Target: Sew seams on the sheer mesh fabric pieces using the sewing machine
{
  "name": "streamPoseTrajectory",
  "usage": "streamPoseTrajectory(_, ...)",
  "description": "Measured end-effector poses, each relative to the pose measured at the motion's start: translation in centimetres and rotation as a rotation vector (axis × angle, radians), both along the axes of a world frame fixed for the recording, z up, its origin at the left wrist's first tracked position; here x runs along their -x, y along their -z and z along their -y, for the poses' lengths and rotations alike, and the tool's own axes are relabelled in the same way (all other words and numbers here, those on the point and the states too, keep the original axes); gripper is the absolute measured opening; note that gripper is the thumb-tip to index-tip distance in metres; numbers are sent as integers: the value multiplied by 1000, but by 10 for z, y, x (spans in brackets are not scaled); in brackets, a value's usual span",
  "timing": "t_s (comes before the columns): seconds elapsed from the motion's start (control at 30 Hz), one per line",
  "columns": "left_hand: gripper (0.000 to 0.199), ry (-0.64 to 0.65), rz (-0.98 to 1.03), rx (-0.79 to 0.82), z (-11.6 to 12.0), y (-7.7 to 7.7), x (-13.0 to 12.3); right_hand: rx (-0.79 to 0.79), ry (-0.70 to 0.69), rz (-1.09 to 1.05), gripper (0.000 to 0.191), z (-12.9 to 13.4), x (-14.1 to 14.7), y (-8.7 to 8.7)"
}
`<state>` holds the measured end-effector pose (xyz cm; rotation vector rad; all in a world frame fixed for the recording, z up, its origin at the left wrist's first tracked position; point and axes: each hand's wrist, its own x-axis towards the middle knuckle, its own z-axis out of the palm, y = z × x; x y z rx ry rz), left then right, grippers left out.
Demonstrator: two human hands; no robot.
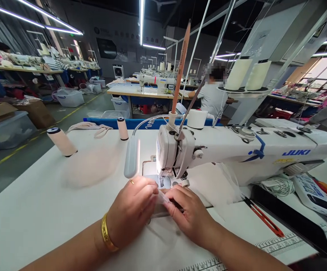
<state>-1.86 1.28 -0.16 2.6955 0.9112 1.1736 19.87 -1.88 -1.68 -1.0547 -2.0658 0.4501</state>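
Close in front of the needle area of a white sewing machine (225, 145), both hands meet over a thin, sheer fabric (161, 198). My left hand (137, 207), with a gold bracelet and a ring, has its fingers closed on the fabric's left side. From the right, my right hand (190, 212) pinches the same fabric between thumb and fingers. The fabric's lower part is blurred and pale against the white table. A lit lamp (132, 157) hangs just left of the machine head.
Two thread cones, one (61, 142) at the left and another (122, 128) near the lamp, stand on the table (19, 207). Sheer pale material (91, 165) lies left. Right are red-handled snips (265, 218), a black tray (290, 218) and a printed ruler. A person (212, 94) sits ahead.
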Motion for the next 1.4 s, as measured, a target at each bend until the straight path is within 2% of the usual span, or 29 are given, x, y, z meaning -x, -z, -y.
streamPoseTrajectory(0.17, 37, -4, 4, -96, 3, 1, -3, -114, 8, 14, 16, -1, 2, -1)
streamPoseTrajectory(0.53, 30, -12, 22, -148, 4, -2, -4, -124, -5, 3, 22, -2, 4, -2)
streamPoseTrajectory(0.77, 26, 2, 51, -266, 1, -3, -3, -64, -3, -12, 20, -1, 3, -1)
streamPoseTrajectory(0.93, 23, 2, 52, -232, 1, -1, -4, -102, 2, -3, 18, -2, 3, 2)
streamPoseTrajectory(1.07, 32, 22, 30, -225, 1, 0, -5, -140, 4, 11, 21, -3, 4, 3)
streamPoseTrajectory(1.4, 26, 33, 51, -218, 0, 0, -4, -129, 2, 6, 22, -2, 4, 3)
